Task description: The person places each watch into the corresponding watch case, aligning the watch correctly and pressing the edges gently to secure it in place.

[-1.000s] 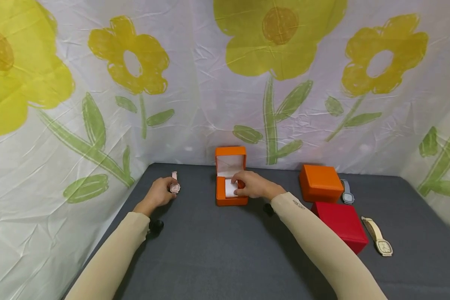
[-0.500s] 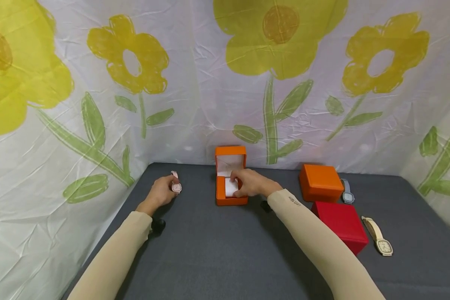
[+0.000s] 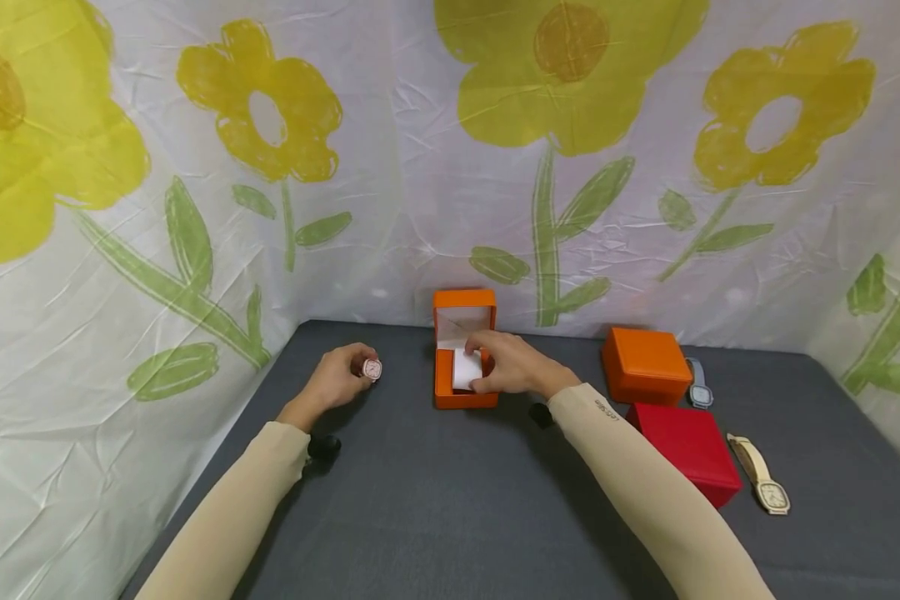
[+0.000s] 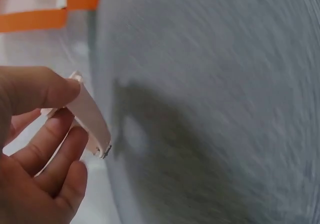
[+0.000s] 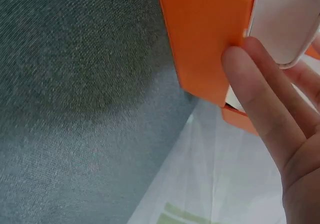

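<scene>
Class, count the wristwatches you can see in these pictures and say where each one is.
3. A small pink-faced wristwatch is held in the left hand; a grey-strapped wristwatch lies behind the closed orange box; a cream-strapped wristwatch lies right of the red box. Closed boxes may hide more.

A small pink-strapped wristwatch (image 3: 372, 368) with a pale square face was held off the grey desk (image 3: 435, 500), its face turned towards the camera. Just to its right stood an open orange hinged watch box (image 3: 463, 350), lid upright, with a white cushion (image 3: 466, 369) tilted partly out of its base.
</scene>
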Tool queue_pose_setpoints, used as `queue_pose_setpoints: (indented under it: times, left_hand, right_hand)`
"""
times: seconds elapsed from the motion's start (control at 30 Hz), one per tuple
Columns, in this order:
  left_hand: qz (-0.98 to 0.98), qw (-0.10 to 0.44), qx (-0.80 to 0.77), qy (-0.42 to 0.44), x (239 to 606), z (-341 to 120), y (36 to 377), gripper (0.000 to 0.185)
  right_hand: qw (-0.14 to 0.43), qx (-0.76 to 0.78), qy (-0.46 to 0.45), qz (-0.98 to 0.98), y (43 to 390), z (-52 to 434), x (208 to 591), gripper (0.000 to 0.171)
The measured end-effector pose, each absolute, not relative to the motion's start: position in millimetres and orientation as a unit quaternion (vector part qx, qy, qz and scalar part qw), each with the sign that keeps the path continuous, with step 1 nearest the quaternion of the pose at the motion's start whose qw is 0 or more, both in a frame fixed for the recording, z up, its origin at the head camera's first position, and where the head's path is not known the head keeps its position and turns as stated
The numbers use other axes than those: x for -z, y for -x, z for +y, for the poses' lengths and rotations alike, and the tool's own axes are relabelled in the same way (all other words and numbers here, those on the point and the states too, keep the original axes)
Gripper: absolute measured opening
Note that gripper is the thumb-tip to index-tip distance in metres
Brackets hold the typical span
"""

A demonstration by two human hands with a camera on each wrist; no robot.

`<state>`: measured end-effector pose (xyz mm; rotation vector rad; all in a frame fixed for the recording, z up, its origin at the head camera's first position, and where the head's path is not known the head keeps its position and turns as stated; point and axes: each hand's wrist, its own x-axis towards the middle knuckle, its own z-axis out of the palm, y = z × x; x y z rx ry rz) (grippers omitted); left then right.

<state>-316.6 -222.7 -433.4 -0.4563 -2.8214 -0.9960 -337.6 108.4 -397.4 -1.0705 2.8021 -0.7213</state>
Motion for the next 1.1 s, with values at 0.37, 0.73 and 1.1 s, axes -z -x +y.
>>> queue_pose_setpoints:
  times: [0.37,0.73,1.1]
  left_hand:
    - [-0.856,0.054,0.468,0.211,408,-181,289,0.036]
    - [-0.743,0.005,0.619,0.255,400,-146,270,0.038]
    - [-0.698,-0.033,0.660,0.275,403,-125,263,0.040]
  right_hand:
    - [0.035,0.383,0.329,0.862,315,116,399,0.040]
    - [0.049,0.519,0.338,0.783,290,121,408,0.040]
    - [0.050,0.554,0.352,0.752,281,127,410,0.041]
